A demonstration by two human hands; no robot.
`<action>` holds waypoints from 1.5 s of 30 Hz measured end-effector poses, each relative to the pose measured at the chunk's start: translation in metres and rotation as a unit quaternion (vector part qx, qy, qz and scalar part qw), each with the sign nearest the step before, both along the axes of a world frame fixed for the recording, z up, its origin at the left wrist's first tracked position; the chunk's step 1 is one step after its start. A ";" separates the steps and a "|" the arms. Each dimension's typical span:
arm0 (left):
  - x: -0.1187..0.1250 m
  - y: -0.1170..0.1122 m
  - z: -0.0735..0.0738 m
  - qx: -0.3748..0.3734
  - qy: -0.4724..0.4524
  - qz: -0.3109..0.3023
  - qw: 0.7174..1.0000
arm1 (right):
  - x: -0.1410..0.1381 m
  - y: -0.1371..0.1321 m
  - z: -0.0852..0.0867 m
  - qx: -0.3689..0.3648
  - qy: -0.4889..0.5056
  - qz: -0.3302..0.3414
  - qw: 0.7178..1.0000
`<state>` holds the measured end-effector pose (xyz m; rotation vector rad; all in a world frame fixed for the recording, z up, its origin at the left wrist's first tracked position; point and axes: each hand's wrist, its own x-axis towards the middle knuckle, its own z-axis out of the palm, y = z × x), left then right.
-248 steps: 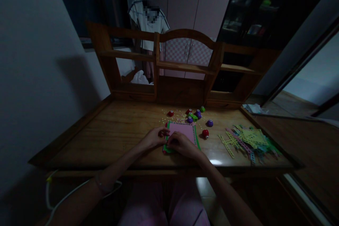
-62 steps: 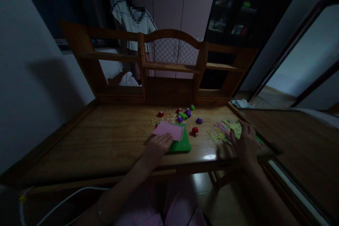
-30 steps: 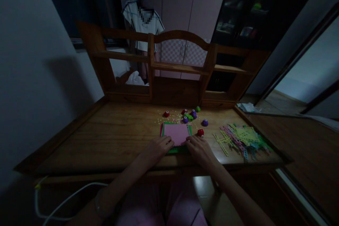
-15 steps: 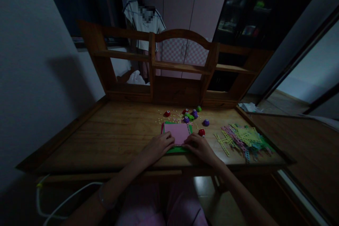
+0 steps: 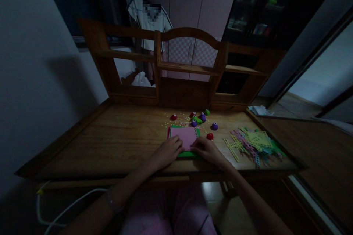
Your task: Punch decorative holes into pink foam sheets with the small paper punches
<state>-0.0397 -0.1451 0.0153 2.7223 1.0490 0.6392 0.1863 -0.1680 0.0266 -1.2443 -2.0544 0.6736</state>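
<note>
A pink paper sheet (image 5: pixel 184 134) lies on a small stack of green sheets (image 5: pixel 190 153) near the front of a wooden desk (image 5: pixel 118 137). My left hand (image 5: pixel 165 151) rests on the stack's near left corner, fingers curled onto the pink sheet. At the near right edge, my right hand (image 5: pixel 208 149) pinches the pink sheet with bent fingers. A red paper punch (image 5: pixel 210 136) sits just beyond my right hand.
Several small red, purple and green punches (image 5: pixel 200 117) and paper specks lie behind the stack. A heap of punched paper strips (image 5: pixel 255 143) sits at the right. A wooden hutch (image 5: pixel 182 69) rises at the back. A white cable (image 5: pixel 63 205) hangs at lower left.
My right hand came back from the strip heap to the stack about two seconds ago. Since then both hands have crept slightly further onto the pink sheet's near edge.
</note>
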 end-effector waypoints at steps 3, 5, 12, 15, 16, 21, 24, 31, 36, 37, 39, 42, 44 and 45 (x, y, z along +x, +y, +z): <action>0.001 0.002 0.001 -0.001 0.010 -0.009 1.000 | -0.001 0.002 0.000 -0.005 -0.016 -0.010 1.000; 0.001 0.003 0.001 0.000 0.017 -0.012 1.000 | -0.001 0.003 0.001 -0.009 -0.029 -0.020 0.999; 0.003 0.004 0.001 0.013 0.044 -0.024 0.999 | -0.001 0.008 0.005 -0.030 -0.072 -0.034 0.996; 0.002 0.005 0.001 0.012 0.047 -0.031 0.998 | -0.001 0.010 0.007 -0.040 -0.081 -0.032 0.995; 0.002 0.005 0.000 0.010 0.047 -0.033 0.998 | -0.001 0.011 0.007 -0.043 -0.082 -0.029 0.995; 0.000 0.009 -0.003 0.006 0.048 -0.038 0.998 | -0.002 0.009 0.009 -0.046 -0.073 -0.024 0.996; -0.002 0.012 -0.006 0.005 0.049 -0.051 0.997 | -0.002 0.008 0.008 -0.043 -0.063 -0.022 0.997; -0.006 0.012 -0.009 -0.041 -0.008 -0.069 0.997 | -0.001 0.008 0.004 -0.042 -0.055 -0.023 0.997; -0.011 0.013 -0.001 -0.118 -0.059 -0.081 0.988 | 0.000 0.011 0.003 -0.046 -0.056 -0.020 0.997; -0.012 0.014 0.000 -0.133 -0.065 -0.084 0.985 | 0.000 0.011 0.003 -0.046 -0.054 -0.018 0.997; -0.014 0.017 0.003 -0.160 -0.080 -0.092 0.980 | -0.001 0.011 0.004 -0.050 -0.047 -0.015 0.997; -0.019 0.020 0.009 -0.200 -0.092 -0.117 0.969 | -0.001 0.010 0.005 -0.056 -0.045 -0.014 0.997; -0.022 0.021 0.013 -0.219 -0.091 -0.135 0.962 | -0.001 0.011 0.005 -0.055 -0.052 -0.017 0.997; -0.024 0.022 0.016 -0.227 -0.088 -0.143 0.959 | -0.001 0.011 0.006 -0.053 -0.054 -0.018 0.997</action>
